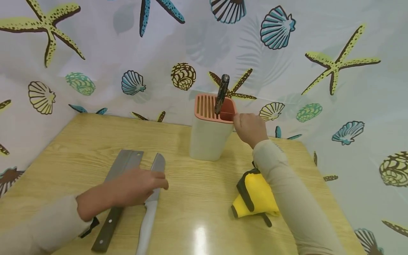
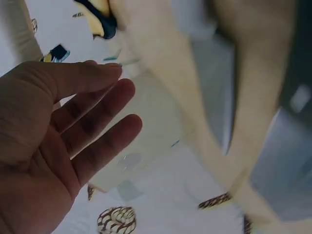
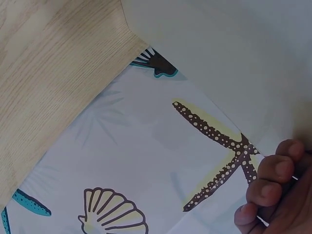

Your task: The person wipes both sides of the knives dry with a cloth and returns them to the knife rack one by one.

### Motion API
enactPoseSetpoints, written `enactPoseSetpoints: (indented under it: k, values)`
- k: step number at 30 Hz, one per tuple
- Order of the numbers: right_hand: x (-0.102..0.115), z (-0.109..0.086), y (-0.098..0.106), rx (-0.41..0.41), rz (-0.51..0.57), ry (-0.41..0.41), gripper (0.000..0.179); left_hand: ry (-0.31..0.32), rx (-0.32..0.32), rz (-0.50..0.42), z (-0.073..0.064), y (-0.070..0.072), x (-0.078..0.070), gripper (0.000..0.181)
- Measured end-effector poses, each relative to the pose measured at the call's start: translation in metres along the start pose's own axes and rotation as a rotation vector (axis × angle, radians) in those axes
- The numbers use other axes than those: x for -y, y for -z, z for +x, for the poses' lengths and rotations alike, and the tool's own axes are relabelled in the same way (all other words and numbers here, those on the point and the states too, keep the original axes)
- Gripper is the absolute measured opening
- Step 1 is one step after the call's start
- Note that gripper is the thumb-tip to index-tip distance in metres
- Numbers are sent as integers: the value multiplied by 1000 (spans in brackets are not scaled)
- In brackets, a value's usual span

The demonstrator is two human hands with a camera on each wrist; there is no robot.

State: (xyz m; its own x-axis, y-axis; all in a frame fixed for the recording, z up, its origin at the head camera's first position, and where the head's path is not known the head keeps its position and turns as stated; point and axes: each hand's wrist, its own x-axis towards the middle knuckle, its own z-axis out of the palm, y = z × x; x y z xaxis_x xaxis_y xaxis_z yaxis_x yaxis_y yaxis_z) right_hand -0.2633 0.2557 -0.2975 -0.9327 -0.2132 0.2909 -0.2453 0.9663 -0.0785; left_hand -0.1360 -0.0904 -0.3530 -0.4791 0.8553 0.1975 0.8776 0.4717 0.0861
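A white knife block with a coral slotted top stands at the back of the table. My right hand grips the right side of its rim, and curled fingers show beside its white wall in the right wrist view. From the slotted top rises a dark, worn handle; its lower part is hidden inside. My left hand, loosely bent and holding nothing, hovers over a cleaver with a dark handle and a white-handled kitchen knife. Both blades point toward the back, partly covered by this hand.
Under my right forearm lies a folded yellow cloth item with black trim. The wooden table ends at the back against a hanging white sheet printed with shells and starfish.
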Motion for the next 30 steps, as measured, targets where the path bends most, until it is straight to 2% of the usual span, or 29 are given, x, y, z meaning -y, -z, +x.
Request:
enactPoseSetpoints:
  k: [2,4,6,9,10,12,14,18,23,27,30]
  values:
    - [0,0,1,-8,-1,-2,55,56,16,23,-15,-14,-11,28]
    - [0,0,2,-10,1,-6,55,165,19,5,-29,-27,-23,20]
    - [-1,0,2,-9,2,-10,56,360,46,-57,-39,-37,-36,25]
    - [-3,0,2,-9,0,-16,56,685,124,-231,-49,-48,-55,45]
    - [-4,0,1,-6,0,-18,56,767,148,-270,-51,-51,-61,51]
    - [-5,0,1,-3,-3,-20,57,887,201,-335,-53,-58,-70,59]
    - [-6,0,0,-2,-8,-20,58,927,228,-359,-53,-64,-76,64]
    - [-7,0,-2,-6,-3,-17,59,974,246,-332,-51,-77,-82,65]
    - [-5,-1,-4,-6,12,-11,59,1007,240,-301,-52,-84,-83,47]
    - [-4,-1,-4,-17,3,0,58,999,193,-298,-56,-75,-79,36]
    - [-4,0,-4,-16,0,-2,58,987,123,-252,-59,-59,-76,32]
